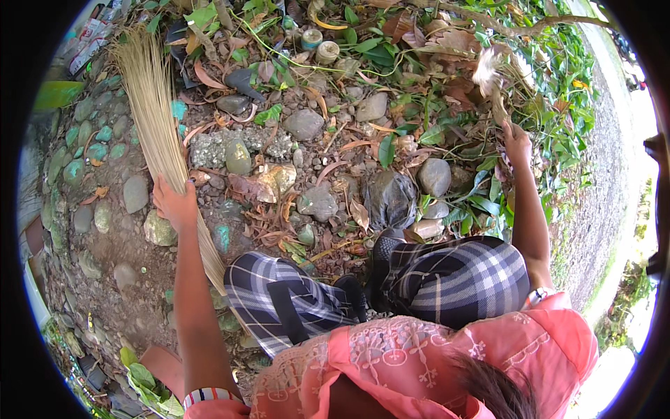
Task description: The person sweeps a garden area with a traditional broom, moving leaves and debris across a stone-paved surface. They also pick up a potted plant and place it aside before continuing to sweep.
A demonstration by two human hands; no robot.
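Note:
At the left, my left hand [174, 202] is closed around the lower part of a stick broom [150, 105]. Its thin straw-coloured ribs fan out toward the far left, and the narrow end slants down beside my left knee. My right hand [516, 144] reaches out to the right, its fingers round a short brown stick-like piece [499, 108]. A whitish, frayed tuft [486, 72] shows at the far end of that piece; I cannot tell whether they are joined. Dry leaves [447, 59] and green vines lie around it.
Stones, such as a grey one [304, 124], and a rough concrete chunk [209, 148] lie in the soil before me. A crumpled dark plastic bag [389, 199] rests near my feet. Two small jars [326, 52] lie farther off. A branch [530, 28] crosses the far right; a paved path [611, 140] runs along the right.

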